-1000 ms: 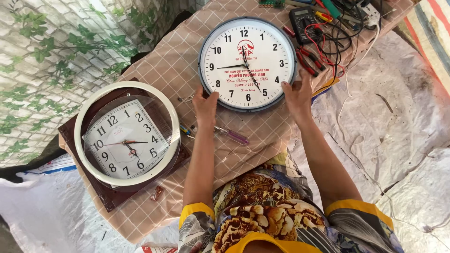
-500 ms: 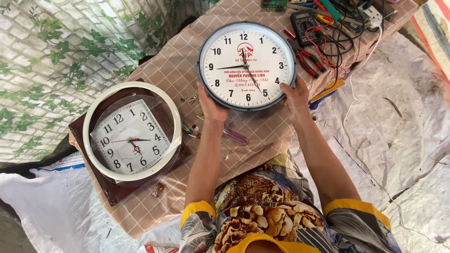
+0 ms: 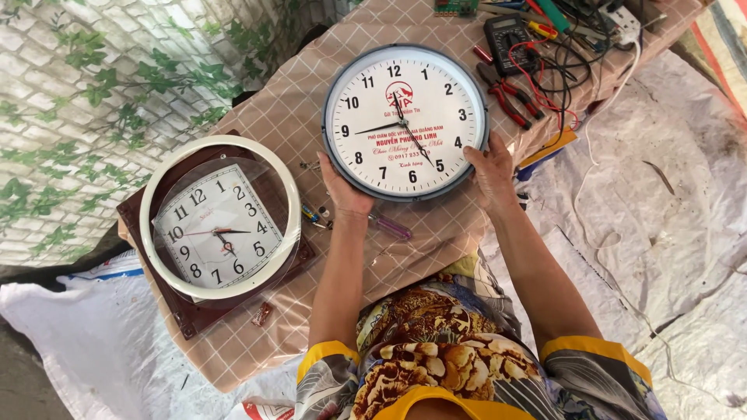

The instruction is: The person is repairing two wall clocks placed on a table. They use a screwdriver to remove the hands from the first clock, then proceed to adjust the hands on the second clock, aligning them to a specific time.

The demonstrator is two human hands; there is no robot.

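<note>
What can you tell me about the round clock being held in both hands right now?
The round wall clock has a dark grey rim, a white face with black numerals, printed red and grey lettering with a small red emblem, and thin dark hands. It looks intact, face up, over the checked tablecloth. The left hand grips its lower left rim and the right hand its lower right rim. Whether its far edge rests on the cloth cannot be told.

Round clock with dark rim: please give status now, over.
Left hand and right hand grip round clock by its lower rim. Face up over checked cloth. Screwdriver lies beneath; pliers beside.
</note>
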